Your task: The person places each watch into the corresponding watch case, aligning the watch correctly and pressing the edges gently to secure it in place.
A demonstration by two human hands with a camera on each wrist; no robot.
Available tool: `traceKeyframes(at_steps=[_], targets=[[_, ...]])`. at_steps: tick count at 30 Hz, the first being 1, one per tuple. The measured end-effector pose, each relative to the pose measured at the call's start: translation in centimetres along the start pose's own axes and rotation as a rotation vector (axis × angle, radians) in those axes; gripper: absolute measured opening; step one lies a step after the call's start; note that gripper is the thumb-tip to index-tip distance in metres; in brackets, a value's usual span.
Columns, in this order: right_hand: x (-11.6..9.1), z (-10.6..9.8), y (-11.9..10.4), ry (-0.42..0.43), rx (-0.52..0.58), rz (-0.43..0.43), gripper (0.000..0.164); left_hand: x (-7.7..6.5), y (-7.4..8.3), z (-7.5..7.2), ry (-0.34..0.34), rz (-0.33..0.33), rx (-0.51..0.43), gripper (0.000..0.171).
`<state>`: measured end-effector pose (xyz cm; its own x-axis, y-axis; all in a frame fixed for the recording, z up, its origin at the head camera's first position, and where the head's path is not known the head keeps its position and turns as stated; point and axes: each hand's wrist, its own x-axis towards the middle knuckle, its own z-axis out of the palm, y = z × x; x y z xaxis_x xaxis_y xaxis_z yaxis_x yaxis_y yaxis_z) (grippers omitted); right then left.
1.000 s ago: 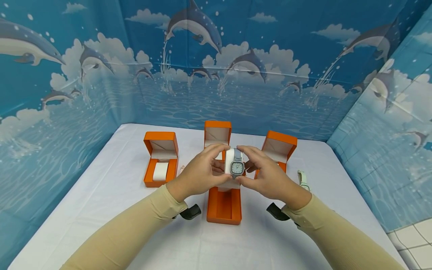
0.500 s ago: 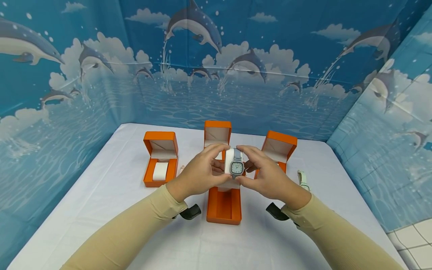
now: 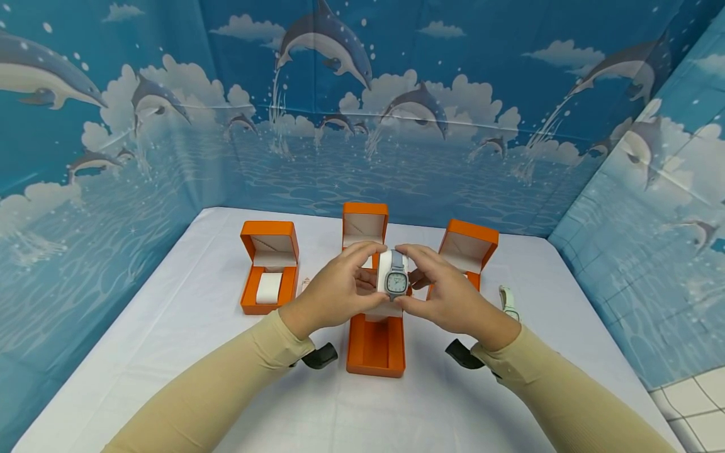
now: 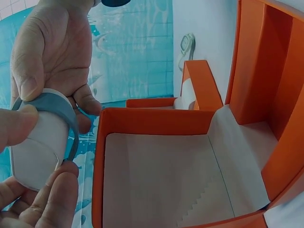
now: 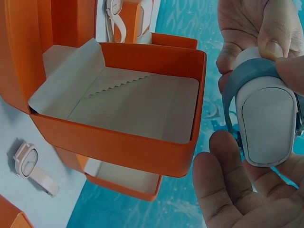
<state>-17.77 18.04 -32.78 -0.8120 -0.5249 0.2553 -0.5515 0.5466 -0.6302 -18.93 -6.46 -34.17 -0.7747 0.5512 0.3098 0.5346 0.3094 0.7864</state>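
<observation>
In the head view, a watch [image 3: 396,280] with a grey-blue strap and squarish face is wrapped around a white cushion [image 3: 384,267], raised above the table. My left hand [image 3: 337,286] grips the cushion from the left, and my right hand [image 3: 450,296] holds it from the right. Both thumbs press near the strap, as the left wrist view shows on the grey-blue strap [image 4: 52,103]. The cushion's flat white end [image 5: 268,126] faces the right wrist camera. Just below the hands stands an orange watch box [image 3: 376,352], lid up, with a bare orange inside.
Three more opened orange boxes stand behind: left [image 3: 270,267], middle [image 3: 365,220] and right [image 3: 467,242]. The left box holds a white cushion [image 3: 269,287]. A pale green watch [image 3: 508,302] lies at right. A pinkish watch [image 5: 29,164] lies near a box.
The watch and my right hand have shifted very slightly left. Both hands keep their hold, and the boxes stay where they were.
</observation>
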Motion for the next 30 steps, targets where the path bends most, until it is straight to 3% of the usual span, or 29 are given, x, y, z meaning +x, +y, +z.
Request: traceKeyframes(at_steps=[10,30], targets=[[0.16,0.15,-0.04,-0.014,0.071,0.018,0.080,-0.01,-0.08,0.04,-0.008,-0.004,-0.025,0.077],[0.18,-0.11,-0.05,-0.034,0.079,0.002,0.078,0.02,0.14,-0.01,-0.046,-0.016,-0.055,0.078]])
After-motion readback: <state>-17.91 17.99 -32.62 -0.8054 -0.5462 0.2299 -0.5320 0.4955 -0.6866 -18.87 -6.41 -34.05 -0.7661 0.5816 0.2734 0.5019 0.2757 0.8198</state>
